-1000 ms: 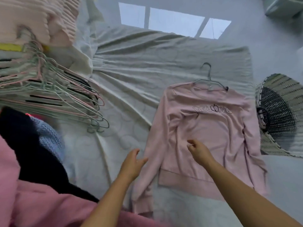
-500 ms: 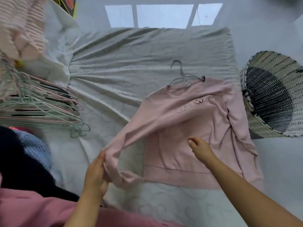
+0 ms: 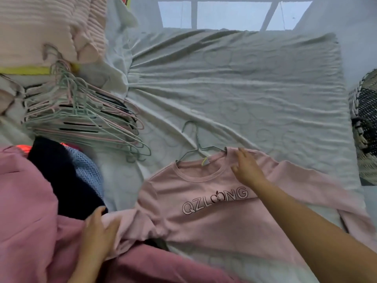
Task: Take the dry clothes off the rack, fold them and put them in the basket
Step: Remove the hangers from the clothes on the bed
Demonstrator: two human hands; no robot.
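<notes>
Now | left hand (image 3: pixel 98 233) grips soft pink sweatshirt (image 3: pixel 204 227) sleeve | right hand (image 3: pixel 246 170) flat, spread

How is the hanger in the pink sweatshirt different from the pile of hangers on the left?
The hanger is tucked into the neck of the sweatshirt; the pile lies bare, holding no clothes. The hanger is single and green; the pile is many, green and pink mixed. Both are thin and lie on the sheet.

The left hand (image 3: pixel 99 231) grips a sleeve (image 3: pixel 130 223) between thumb and curled fingers (image 3: pixel 114 225), while well ahead and right of them the outstretched right hand (image 3: pixel 247 170) lies flat, fingers spread.
</notes>
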